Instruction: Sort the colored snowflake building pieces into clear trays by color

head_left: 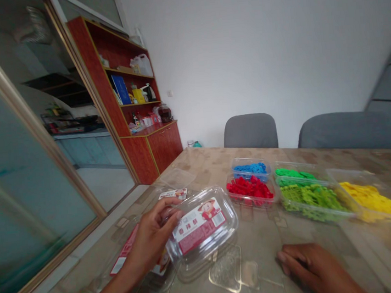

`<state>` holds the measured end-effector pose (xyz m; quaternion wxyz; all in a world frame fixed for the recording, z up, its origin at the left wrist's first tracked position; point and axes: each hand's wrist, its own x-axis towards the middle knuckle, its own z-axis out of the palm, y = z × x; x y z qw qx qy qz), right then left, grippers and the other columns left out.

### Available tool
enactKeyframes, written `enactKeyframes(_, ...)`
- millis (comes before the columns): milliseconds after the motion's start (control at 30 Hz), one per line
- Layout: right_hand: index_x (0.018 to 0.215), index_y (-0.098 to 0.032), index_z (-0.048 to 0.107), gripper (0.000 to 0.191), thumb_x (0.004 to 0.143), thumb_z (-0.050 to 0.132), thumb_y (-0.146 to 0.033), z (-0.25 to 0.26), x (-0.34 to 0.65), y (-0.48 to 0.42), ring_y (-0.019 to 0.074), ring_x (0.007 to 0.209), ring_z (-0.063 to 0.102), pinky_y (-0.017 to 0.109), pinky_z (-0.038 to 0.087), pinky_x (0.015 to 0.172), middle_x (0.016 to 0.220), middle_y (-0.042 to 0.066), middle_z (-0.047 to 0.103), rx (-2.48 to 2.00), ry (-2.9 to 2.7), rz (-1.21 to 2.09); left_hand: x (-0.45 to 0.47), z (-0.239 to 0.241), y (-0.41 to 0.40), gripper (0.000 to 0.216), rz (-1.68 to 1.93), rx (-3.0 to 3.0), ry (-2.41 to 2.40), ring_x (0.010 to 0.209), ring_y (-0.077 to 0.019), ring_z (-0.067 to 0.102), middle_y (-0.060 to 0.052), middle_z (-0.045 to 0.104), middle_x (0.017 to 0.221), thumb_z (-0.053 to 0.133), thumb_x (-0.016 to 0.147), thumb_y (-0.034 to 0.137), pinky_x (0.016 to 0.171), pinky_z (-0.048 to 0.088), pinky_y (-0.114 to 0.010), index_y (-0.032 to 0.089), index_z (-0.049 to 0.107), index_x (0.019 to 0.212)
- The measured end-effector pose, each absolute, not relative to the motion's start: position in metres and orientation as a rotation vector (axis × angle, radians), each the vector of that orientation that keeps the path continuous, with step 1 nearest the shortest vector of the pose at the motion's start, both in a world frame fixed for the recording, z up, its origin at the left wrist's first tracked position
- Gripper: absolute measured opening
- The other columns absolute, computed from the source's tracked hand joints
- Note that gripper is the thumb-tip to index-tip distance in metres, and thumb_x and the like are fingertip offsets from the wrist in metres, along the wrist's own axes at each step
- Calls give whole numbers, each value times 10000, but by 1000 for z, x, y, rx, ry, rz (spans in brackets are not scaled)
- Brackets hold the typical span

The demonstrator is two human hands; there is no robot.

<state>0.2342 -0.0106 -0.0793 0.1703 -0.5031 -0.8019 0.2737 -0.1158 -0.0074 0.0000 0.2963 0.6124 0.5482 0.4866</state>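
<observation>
- The left hand point(152, 238) grips a clear plastic box point(203, 226) by its left end, with the thumb on top and the fingers wrapped around the edge.
- The clear plastic box carries a red and white label and is held tilted, just above the table point(260, 246), at the near left.
- The right hand point(311, 266) rests palm down on the table at the near right, fingers loosely bent, gripping nothing. It is well apart from the box.
- Flat clear lids point(228, 267) lie on the table below and beside the held box.
- Further back stand open tubs of small pieces: a red tub point(250, 189), a blue tub point(251, 168) behind it, a green tub point(307, 198) and a yellow tub point(373, 198) to the right.
- Two grey chairs point(250, 132) stand at the far side of the table.
- A red-brown cabinet point(132, 102) stands against the wall on the left.
</observation>
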Motion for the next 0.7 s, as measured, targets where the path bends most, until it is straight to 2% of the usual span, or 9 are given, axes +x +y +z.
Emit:
enactKeyframes(133, 605, -216, 402, 497, 962, 289, -543, -78, 231, -5, 141, 542, 450, 248, 301, 535, 566, -23, 445, -1350, -2236, 844, -112, -1, -11, 333, 1282, 1553, 1395, 552, -125, 526, 35, 578, 651, 666, 800, 443, 487, 395, -193, 191, 568, 994)
enactKeyframes(333, 593, -220, 387, 474, 968, 332, -504, -69, 216, 8, 135, 534, 407, 246, 297, 517, 560, -37, 400, -1219, -2135, 870, -109, 1, -13, 359, 1278, 1458, 1389, 558, -123, 522, 35, 585, 660, 706, 771, 436, 502, 379, -188, 182, 575, 989)
enactKeyframes(433, 641, -219, 460, 419, 970, 363, -460, -58, 209, 15, 158, 581, 499, 251, 355, 549, 606, -16, 501, -1197, -2108, 807, -108, 0, -13, 345, 1270, 1454, 1373, 551, -117, 511, 38, 587, 660, 690, 789, 414, 504, 375, -186, 180, 569, 1012)
enactKeyframes(500, 799, -215, 555, 319, 965, 384, -427, -51, 205, 21, 192, 672, 581, 273, 412, 618, 717, 16, 614, -1195, -2082, 742, -109, 0, -12, 330, 1263, 1472, 1375, 552, -116, 509, 37, 589, 662, 684, 791, 400, 501, 371, -185, 176, 574, 1008)
enactKeyframes(567, 967, -209, 576, 264, 956, 399, -404, -48, 202, 26, 218, 736, 620, 301, 438, 667, 815, 42, 671, -1203, -2053, 686, -111, 0, -11, 318, 1257, 1513, 1388, 561, -119, 513, 33, 593, 664, 685, 785, 391, 500, 369, -184, 169, 590, 992)
enactKeyframes(633, 970, -205, 581, 262, 952, 402, -394, -49, 200, 31, 220, 726, 625, 307, 440, 664, 807, 42, 675, -1198, -2047, 674, -117, 1, -8, 311, 1248, 1557, 1415, 574, -125, 524, 24, 605, 678, 684, 781, 393, 505, 374, -188, 164, 608, 977)
enactKeyframes(700, 893, -205, 589, 275, 957, 391, -385, -53, 198, 35, 208, 703, 615, 299, 435, 653, 769, 29, 658, -1170, -2061, 706, -125, 2, -3, 318, 1259, 1579, 1457, 595, -134, 542, 8, 631, 720, 676, 784, 406, 512, 383, -196, 161, 620, 979)
